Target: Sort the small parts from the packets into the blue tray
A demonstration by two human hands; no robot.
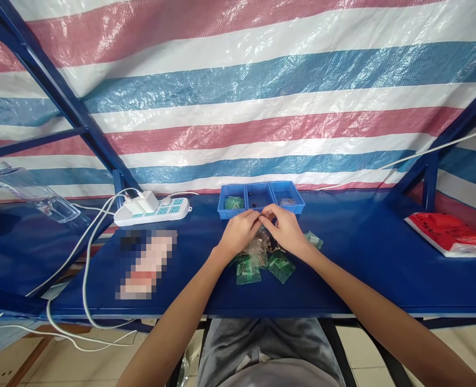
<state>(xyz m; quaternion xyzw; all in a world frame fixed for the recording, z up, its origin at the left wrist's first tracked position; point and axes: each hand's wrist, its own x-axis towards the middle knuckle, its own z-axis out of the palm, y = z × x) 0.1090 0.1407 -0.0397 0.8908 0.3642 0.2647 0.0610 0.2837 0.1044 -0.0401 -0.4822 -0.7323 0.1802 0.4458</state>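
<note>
My left hand [241, 231] and my right hand [283, 226] meet over the middle of the blue table, fingertips pinched together. Whatever they hold between them is too small and hidden to name. Below them lies a pile of small bags: a clear plastic bag [257, 251] with small parts, a green bag [248, 270] in front, and another green bag [281, 266] to its right. One more green bag [314, 240] rests beside my right wrist. Just beyond my fingers stands a blue three-compartment tray [232, 214]; green bags [234, 202] lie in its left compartment.
A white power strip [157, 216] with chargers sits at the back left, its cables hanging over the table edge. Further left is a clear plastic bottle [40, 196]. A red and white packet [451, 235] lies at the right. Blue metal frame bars [66, 99] slope up on both sides.
</note>
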